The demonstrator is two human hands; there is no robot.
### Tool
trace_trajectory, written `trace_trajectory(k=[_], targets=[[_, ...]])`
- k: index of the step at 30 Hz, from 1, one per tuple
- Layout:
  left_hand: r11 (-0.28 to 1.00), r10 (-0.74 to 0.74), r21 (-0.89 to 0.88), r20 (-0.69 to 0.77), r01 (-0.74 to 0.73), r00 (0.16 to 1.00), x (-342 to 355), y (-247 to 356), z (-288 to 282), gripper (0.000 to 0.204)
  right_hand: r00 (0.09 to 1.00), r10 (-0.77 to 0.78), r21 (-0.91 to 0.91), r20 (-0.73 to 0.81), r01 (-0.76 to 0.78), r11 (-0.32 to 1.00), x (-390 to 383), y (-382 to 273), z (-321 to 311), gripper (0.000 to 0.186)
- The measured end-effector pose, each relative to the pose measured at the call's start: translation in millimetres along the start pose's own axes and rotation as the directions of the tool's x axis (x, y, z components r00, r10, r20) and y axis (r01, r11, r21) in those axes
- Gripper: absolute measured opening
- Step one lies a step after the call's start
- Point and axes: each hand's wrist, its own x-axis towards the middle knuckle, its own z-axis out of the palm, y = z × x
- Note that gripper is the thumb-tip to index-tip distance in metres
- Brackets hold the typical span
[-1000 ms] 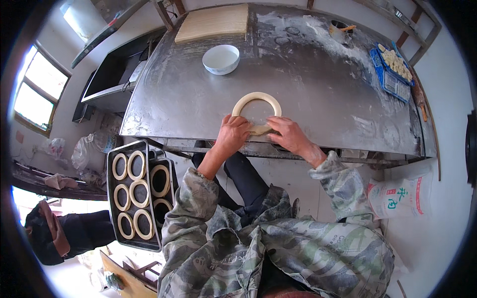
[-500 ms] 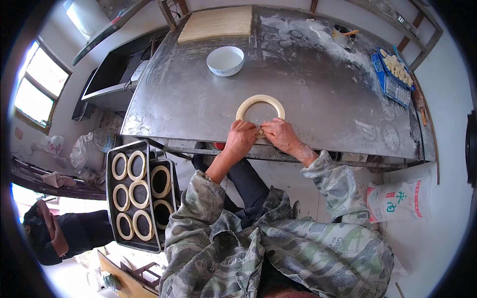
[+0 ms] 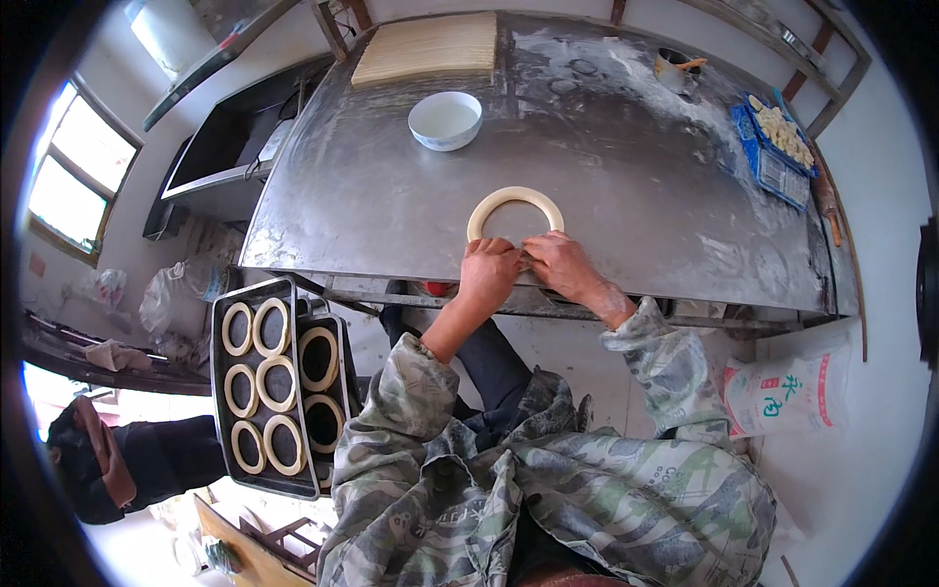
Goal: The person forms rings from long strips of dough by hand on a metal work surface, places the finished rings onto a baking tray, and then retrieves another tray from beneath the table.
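Cream-coloured dough ring (image 3: 515,195): lying on the metal desk (image 3: 342,205), nearer the body than the white bowl (image 3: 445,143). Pinching its near side narrowly between left hand (image 3: 491,273) and right hand (image 3: 564,266). Possibly tearing or thinning there, if squeezing too hard.

A bright window (image 3: 86,157) breaks the white wall (image 3: 119,240).

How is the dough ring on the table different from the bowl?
The dough ring is cream; the bowl is mostly white.
The ring lies flat with an open middle; the bowl stands upright with deep sides.
The left hand and right hand hold the ring's near side; nobody touches the bowl, farther back.
Both are round and sit on the table.
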Motion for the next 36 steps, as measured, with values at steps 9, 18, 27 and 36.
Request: trace_trajectory(k=[9, 18, 27, 36], targets=[[0.991, 0.072, 0.119, -0.071, -0.063, 0.995, -1, 7, 9, 0.009, 1.000, -0.012, -0.006, -0.007, 0.012, 1.000, -2, 4, 3, 0.006], [0.994, 0.086, 0.077, -0.060, -0.081, 0.994, -8, 3, 3, 0.016, 0.999, -0.035, -0.017, 0.008, 0.035, 0.999, 2, 1, 3, 0.010], [0.992, 0.123, -0.013, 0.033, -0.123, 0.992, -8, -11, -12, 0.016, 0.997, -0.063, -0.071, 0.035, 0.065, 0.995, -1, 6, 13, 0.008], [0.964, 0.267, -0.007, 0.026, -0.267, 0.963, -3, -27, -29, 0.019, 0.990, -0.071, -0.121, -0.120, 0.056, 0.991, -1, -14, 12, 0.009]])
